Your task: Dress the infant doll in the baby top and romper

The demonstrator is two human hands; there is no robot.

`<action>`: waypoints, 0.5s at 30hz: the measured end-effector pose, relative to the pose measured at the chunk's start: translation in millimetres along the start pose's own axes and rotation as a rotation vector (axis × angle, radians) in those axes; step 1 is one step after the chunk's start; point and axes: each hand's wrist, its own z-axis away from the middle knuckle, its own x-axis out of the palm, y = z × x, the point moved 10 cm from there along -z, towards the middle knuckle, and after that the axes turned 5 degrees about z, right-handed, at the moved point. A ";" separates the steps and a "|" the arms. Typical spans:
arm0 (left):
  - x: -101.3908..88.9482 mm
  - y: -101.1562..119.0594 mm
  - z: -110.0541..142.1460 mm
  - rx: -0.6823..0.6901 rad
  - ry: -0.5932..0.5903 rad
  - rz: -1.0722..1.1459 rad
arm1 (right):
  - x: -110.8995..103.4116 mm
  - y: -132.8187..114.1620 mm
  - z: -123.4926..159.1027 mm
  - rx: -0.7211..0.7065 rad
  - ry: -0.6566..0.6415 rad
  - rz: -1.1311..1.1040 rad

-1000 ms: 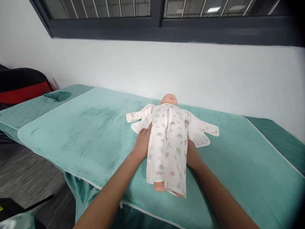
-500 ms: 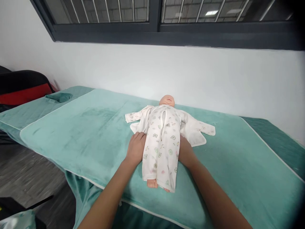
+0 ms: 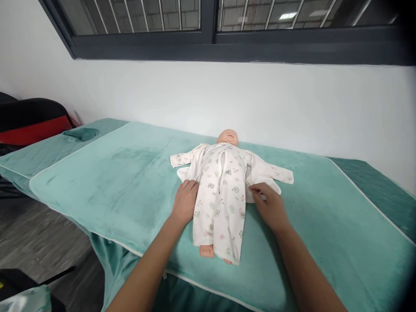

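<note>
A baby doll [image 3: 227, 137] lies on its back, head towards the wall and feet towards me. It wears white printed trousers [image 3: 222, 203], pulled high over its front, and a white long-sleeved top [image 3: 258, 169] whose sides spread out beyond them. One bare foot [image 3: 206, 251] shows below a trouser leg. My left hand [image 3: 186, 200] is closed at the left edge of the trousers, its fingertips partly hidden. On the other side, my right hand [image 3: 269, 205] pinches the lower flap of the top with thumb and forefinger, just beside the trousers.
A light green sheet [image 3: 97, 182] covers the bed beneath the doll. Behind it stands a white wall [image 3: 156, 93] with a dark window frame [image 3: 208, 45] above. A black and red chair [image 3: 35, 117] is at the far left. Grey floor [image 3: 55, 234] shows at lower left.
My right hand has come out from the trousers' side and moved right, now pinching the top's flap. More of that flap shows beside the trousers. My left hand stays put.
</note>
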 end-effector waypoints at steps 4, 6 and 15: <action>-2.5 -5.8 0.1 -0.020 0.060 0.107 | -37.9 71.4 8.1 0.351 0.243 0.402; -6.3 -9.8 0.3 -0.047 0.111 0.141 | -33.6 92.7 6.0 0.452 0.154 0.470; -13.8 -29.9 2.2 -0.207 0.224 0.171 | -32.7 43.6 -45.8 0.464 0.154 -0.127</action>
